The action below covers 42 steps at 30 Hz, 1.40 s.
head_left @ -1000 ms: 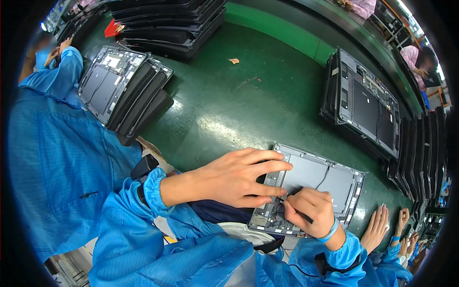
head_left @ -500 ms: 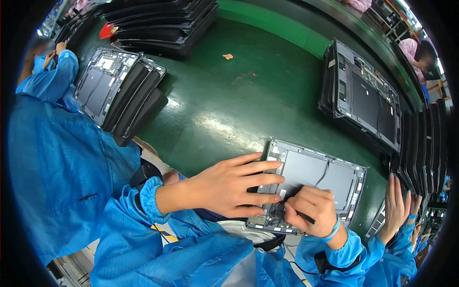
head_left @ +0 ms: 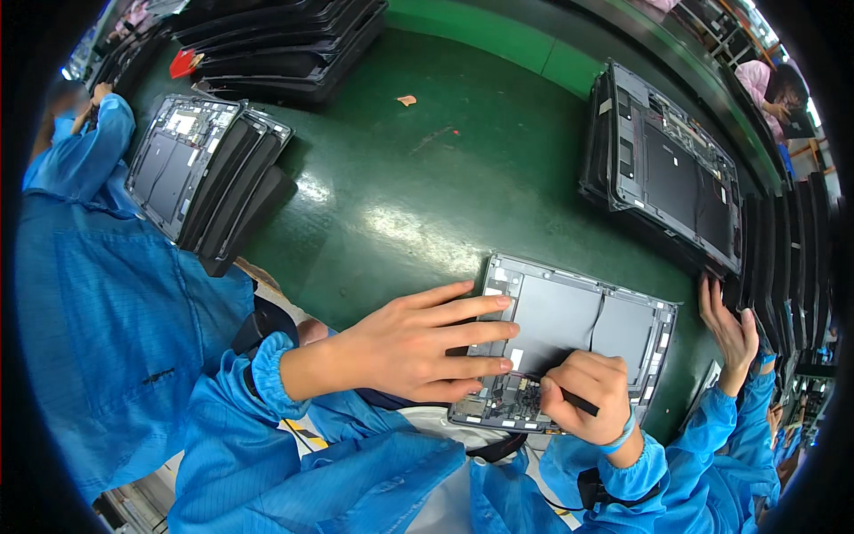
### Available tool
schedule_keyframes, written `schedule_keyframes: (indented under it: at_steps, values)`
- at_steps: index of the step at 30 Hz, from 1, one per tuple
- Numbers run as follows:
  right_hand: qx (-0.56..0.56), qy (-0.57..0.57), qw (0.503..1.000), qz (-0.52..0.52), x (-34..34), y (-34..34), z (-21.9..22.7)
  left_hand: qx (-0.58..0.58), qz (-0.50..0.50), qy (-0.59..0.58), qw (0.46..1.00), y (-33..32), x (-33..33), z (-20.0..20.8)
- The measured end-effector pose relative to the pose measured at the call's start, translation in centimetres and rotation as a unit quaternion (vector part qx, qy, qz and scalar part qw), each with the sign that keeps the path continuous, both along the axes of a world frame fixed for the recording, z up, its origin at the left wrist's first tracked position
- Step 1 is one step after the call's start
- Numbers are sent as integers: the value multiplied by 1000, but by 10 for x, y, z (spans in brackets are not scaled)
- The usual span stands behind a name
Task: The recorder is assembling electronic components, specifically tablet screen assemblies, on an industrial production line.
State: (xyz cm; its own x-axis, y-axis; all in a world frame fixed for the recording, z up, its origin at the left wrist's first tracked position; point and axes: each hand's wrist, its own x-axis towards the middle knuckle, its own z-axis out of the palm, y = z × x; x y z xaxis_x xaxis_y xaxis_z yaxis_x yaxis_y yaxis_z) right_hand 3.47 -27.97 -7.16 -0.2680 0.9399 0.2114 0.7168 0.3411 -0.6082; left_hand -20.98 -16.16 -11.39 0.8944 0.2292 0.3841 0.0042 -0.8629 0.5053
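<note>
Right at the near edge of the green worktop (head_left: 374, 169) lies an open grey device (head_left: 556, 311), flat panels and a dark cable (head_left: 598, 319) on its far side, circuitry on the side nearer the person. The left hand (head_left: 416, 345) reaches over its left edge with the grip spread, fingers fanned out and fingertips on the frame. Over the circuitry, the right hand (head_left: 592, 392) has its grip pinching a slim black tool (head_left: 580, 400); the tool's working end is hidden. Beyond, to the right, a similar open chassis (head_left: 680, 178) tops a stack, with black trays (head_left: 783, 267) beside it and a co-worker's hand (head_left: 731, 338) just below; whether it touches the stack, I cannot tell. Another open chassis (head_left: 171, 158) tops the stack at left, near a taller pile of black trays (head_left: 289, 53). An orange scrap (head_left: 406, 101) lies between the stacks.
</note>
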Motion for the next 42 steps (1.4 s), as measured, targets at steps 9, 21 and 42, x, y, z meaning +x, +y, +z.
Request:
schedule_keyframes:
  at_steps: [9,21,42]
  values:
    - [2,-7,1000,-13,5,-2,0,-5,0,-1,1000,0,1,-1]
    - [54,-62,996,23,6,-6,-1,-3,3,-4,1000,1,1,0]
    - [81,-87,992,31,9,-16,2,4,4,-6,1000,1,2,-1]
